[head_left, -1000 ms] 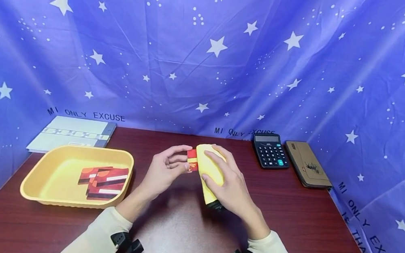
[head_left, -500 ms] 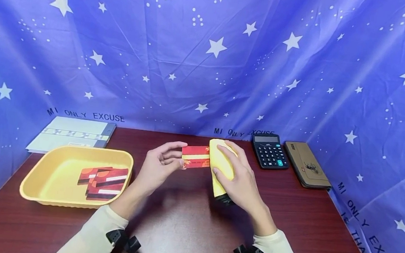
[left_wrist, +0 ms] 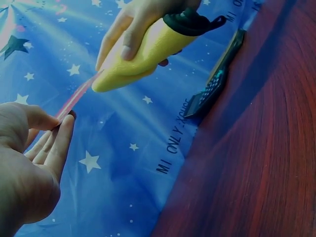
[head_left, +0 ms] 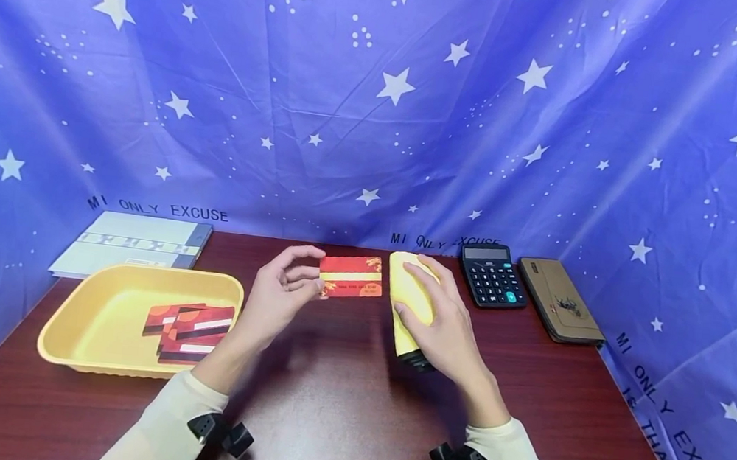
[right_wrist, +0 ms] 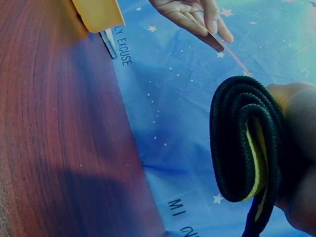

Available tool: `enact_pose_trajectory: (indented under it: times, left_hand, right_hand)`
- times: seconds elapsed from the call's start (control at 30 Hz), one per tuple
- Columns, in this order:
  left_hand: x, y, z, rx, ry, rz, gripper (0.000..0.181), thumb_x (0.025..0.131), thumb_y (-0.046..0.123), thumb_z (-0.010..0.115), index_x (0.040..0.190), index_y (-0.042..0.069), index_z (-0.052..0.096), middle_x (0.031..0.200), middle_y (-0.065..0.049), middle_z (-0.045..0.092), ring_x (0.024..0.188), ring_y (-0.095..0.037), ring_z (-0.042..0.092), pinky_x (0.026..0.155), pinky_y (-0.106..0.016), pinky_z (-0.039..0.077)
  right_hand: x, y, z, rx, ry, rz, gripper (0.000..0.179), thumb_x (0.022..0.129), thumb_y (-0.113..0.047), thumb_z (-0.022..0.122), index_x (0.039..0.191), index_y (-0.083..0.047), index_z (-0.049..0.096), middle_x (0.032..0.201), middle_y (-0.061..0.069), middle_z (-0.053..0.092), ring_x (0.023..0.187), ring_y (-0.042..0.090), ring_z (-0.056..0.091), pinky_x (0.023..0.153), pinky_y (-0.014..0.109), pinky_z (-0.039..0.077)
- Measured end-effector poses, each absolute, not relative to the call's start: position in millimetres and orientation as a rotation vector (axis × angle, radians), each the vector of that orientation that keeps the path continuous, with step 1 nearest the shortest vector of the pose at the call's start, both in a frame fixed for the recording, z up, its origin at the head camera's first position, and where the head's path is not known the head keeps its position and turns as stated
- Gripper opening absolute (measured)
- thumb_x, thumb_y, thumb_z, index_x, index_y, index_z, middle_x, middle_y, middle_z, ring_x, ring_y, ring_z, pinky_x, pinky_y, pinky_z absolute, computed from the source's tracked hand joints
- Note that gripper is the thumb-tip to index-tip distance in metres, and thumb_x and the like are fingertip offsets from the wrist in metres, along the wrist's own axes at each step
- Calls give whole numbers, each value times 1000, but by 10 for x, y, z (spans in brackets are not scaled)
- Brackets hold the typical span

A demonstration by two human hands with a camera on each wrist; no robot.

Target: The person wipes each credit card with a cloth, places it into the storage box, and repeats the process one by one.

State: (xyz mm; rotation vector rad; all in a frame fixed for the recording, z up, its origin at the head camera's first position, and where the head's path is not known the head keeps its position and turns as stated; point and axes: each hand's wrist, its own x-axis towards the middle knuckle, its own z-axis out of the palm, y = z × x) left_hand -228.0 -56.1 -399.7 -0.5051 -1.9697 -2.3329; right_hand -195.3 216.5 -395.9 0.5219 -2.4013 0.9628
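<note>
Between thumb and fingers my left hand (head_left: 283, 288) pinches the left end of a red card (head_left: 353, 267) with a yellow stripe, held above the table. My right hand (head_left: 443, 319) grips a folded yellow cloth (head_left: 410, 293) with black edging just to the card's right. In the head view a narrow gap separates card and cloth. The left wrist view has the card (left_wrist: 74, 101) nearly edge-on, close to the cloth (left_wrist: 143, 59). Rolled layers of the cloth's black edge (right_wrist: 237, 143) fill the near part of the right wrist view.
A yellow tray (head_left: 100, 319) at left holds several red cards (head_left: 195, 328). Behind it lies a pale notebook (head_left: 134, 237). A black calculator (head_left: 492, 275) and a brown wallet-like case (head_left: 558, 296) lie at the back right. Blue star-printed curtain (head_left: 327, 107) walls surround the brown table (head_left: 337, 419).
The card has come out from within the folded cloth. My left hand has moved left with it, while my right hand and the cloth have shifted right.
</note>
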Motion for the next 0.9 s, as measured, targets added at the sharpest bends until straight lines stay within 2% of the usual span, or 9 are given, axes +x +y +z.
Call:
enact_pose_trajectory:
  times: [0.13, 0.3, 0.47, 0.6, 0.67, 0.83, 0.9]
  left_hand:
    - [-2268, -563, -4009, -470, -2033, -2283, 31, 91, -8, 66, 121, -4, 69, 97, -2, 76, 80, -8, 74, 82, -31, 67]
    - [-2256, -566, -4006, -424, -2098, -2243, 32, 92, -4, 66, 123, -2, 72, 107, -16, 76, 84, -4, 74, 85, -26, 66]
    - [-2245, -567, -3995, -453, -2076, -2245, 29, 94, -5, 64, 121, -6, 72, 118, -25, 73, 84, -5, 73, 85, -33, 67]
    - [-2237, -569, -3984, -467, -2061, -2210, 31, 93, -8, 57, 120, -7, 72, 118, -22, 74, 79, -7, 73, 82, -32, 67]
    - [-2238, -573, -3986, -489, -2071, -2171, 32, 93, -9, 56, 120, -5, 73, 117, -18, 76, 84, -5, 73, 83, -26, 66]
    - [-2245, -579, -4001, -506, -2163, -2036, 30, 93, -2, 67, 121, 5, 76, 118, -11, 77, 105, 2, 68, 89, -15, 59]
    - [-2246, -576, -4004, -483, -2179, -2021, 29, 92, 2, 70, 120, 7, 77, 119, -12, 77, 107, 3, 68, 89, -14, 59]
  right_hand:
    - [-1956, 2157, -3959, 527, -2405, 958, 62, 87, -17, 82, 144, -24, 60, 156, 4, 48, 139, 24, 51, 100, 46, 52]
    - [-1954, 2150, -3961, 523, -2410, 953, 62, 86, -16, 82, 144, -24, 60, 156, 4, 48, 139, 23, 51, 100, 44, 52]
    - [-1957, 2155, -3976, 529, -2405, 952, 62, 86, -16, 82, 144, -24, 60, 156, 5, 48, 139, 24, 51, 102, 45, 51]
    - [-1962, 2155, -3981, 532, -2402, 954, 62, 86, -15, 82, 144, -24, 60, 156, 5, 48, 139, 24, 51, 101, 44, 51]
    - [-1964, 2155, -3981, 532, -2402, 956, 62, 86, -15, 82, 144, -24, 60, 156, 4, 48, 139, 24, 51, 101, 44, 51]
    - [-1965, 2149, -3977, 530, -2408, 955, 62, 86, -16, 82, 143, -24, 60, 155, 4, 49, 139, 24, 51, 100, 44, 51]
    - [-1965, 2146, -3979, 528, -2412, 956, 62, 86, -16, 82, 143, -24, 60, 156, 3, 48, 138, 24, 52, 99, 44, 52]
